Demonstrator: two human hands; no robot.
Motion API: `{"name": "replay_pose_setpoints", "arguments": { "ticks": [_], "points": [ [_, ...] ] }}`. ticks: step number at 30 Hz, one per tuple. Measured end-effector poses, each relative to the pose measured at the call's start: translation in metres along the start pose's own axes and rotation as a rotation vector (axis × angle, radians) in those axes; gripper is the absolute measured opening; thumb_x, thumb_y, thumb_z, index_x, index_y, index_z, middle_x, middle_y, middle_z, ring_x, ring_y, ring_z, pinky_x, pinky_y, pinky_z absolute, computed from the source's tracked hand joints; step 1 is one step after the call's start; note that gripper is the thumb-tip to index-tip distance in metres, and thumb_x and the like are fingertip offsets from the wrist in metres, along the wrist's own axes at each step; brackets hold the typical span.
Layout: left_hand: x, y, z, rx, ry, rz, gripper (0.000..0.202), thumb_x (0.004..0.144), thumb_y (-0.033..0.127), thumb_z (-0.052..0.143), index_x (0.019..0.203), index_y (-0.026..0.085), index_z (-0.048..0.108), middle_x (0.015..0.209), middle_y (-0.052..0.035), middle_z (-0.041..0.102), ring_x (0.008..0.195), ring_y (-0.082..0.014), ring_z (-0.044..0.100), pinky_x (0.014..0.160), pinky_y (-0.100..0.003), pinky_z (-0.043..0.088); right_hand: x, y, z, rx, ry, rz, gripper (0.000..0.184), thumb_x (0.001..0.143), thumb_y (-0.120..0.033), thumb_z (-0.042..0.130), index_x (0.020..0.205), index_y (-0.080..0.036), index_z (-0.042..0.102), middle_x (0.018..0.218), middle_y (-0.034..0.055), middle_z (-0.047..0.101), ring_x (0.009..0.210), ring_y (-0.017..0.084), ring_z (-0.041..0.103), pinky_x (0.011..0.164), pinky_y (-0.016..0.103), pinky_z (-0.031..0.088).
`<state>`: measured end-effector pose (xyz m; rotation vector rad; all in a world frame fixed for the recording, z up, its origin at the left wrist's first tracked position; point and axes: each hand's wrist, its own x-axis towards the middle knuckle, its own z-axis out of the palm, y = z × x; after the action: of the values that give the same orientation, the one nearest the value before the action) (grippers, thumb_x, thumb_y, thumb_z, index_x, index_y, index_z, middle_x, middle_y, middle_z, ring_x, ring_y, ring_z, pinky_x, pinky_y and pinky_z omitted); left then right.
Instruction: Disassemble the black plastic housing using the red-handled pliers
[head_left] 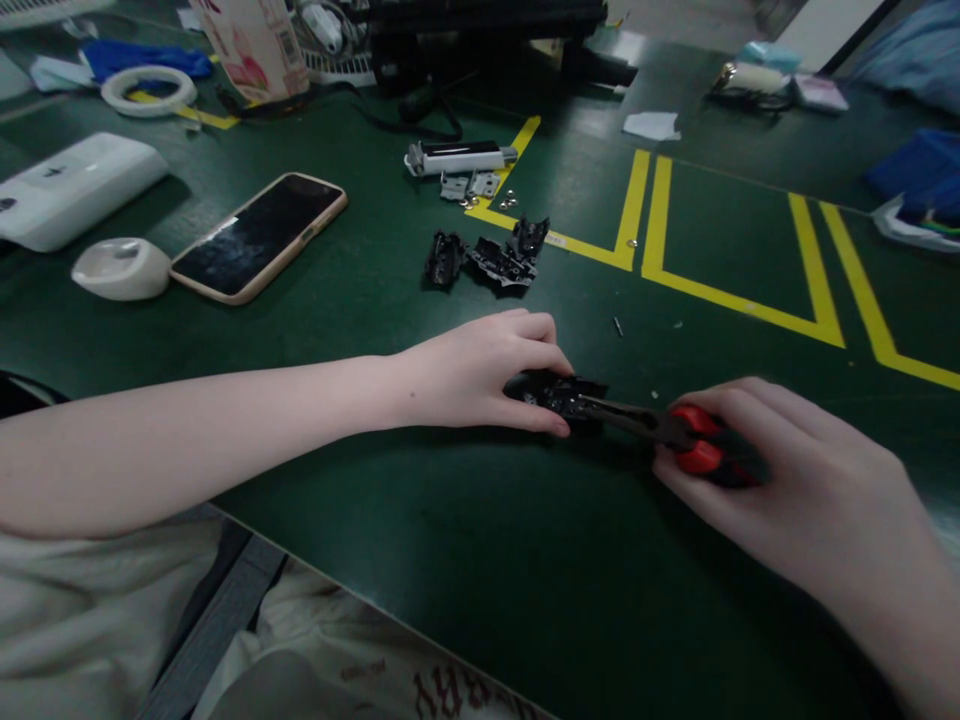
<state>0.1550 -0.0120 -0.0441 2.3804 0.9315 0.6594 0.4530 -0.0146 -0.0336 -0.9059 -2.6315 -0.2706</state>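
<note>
Fingers [536, 328] of the left hand [480, 365] are drawn in around a small black part [568, 396], thumb on the near side and the others over the far side, pressing it close to the green tabletop [450, 530]. Facing them, the right hand [802, 490] is wrapped around red-handled pliers [679, 432], whose long nose reaches to the part just past the left fingertips; blur hides whether the jaws bite or merely rest there.

Judging by this pose, the step in hand is prying or pulling at the part while the left hand braces it. The next move seems to call for a firm left grip, thumb clear of the plier tips, and short, controlled force from the right wrist.

Just beyond the left fingers lie broken black fragments [501, 262] and, a little apart, another black piece [445, 258]. A tiny pin [618, 326] sits past the fingertips, toward the right hand. Farther beyond are metal brackets [484, 184] and a white-and-black device [461, 158]; well left of the fingers, past the forearm, lies a phone [261, 238].
</note>
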Motion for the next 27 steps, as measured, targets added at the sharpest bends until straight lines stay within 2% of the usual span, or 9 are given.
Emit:
{"name": "replay_pose_setpoints", "arguments": {
  "ticks": [10,19,27],
  "points": [
    [0.0002,-0.0002,0.0012,0.022,-0.006,0.018,0.040,0.093,0.039,0.079,0.120,0.010,0.076,0.112,-0.0125,0.068,0.101,-0.0242,0.064,0.085,-0.034,0.051,0.0006,-0.0021,-0.0004,-0.038,-0.030,-0.013,0.022,0.095,-0.042,0.051,0.094,-0.021,0.059,0.084,0.0064,0.066,0.066,0.022,0.065,0.051,0.033,0.052],
    [-0.0001,-0.0007,0.0016,0.024,0.008,0.039,0.040,0.095,0.041,0.076,0.120,0.010,0.076,0.111,-0.0128,0.067,0.100,-0.0245,0.063,0.084,-0.035,0.051,-0.0001,-0.0025,0.0012,-0.014,-0.039,0.003,0.022,0.096,-0.044,0.051,0.092,-0.024,0.057,0.080,0.0039,0.065,0.064,0.022,0.067,0.048,0.031,0.051],
    [-0.0011,-0.0001,0.0017,0.013,0.016,0.036,0.040,0.093,0.039,0.079,0.120,0.010,0.076,0.111,-0.0123,0.068,0.100,-0.0242,0.064,0.084,-0.034,0.052,-0.0030,0.0032,0.0012,0.022,-0.032,0.048,0.021,0.093,-0.044,0.055,0.097,-0.023,0.059,0.086,0.0054,0.068,0.072,0.024,0.070,0.054,0.036,0.056]
  ]
}}
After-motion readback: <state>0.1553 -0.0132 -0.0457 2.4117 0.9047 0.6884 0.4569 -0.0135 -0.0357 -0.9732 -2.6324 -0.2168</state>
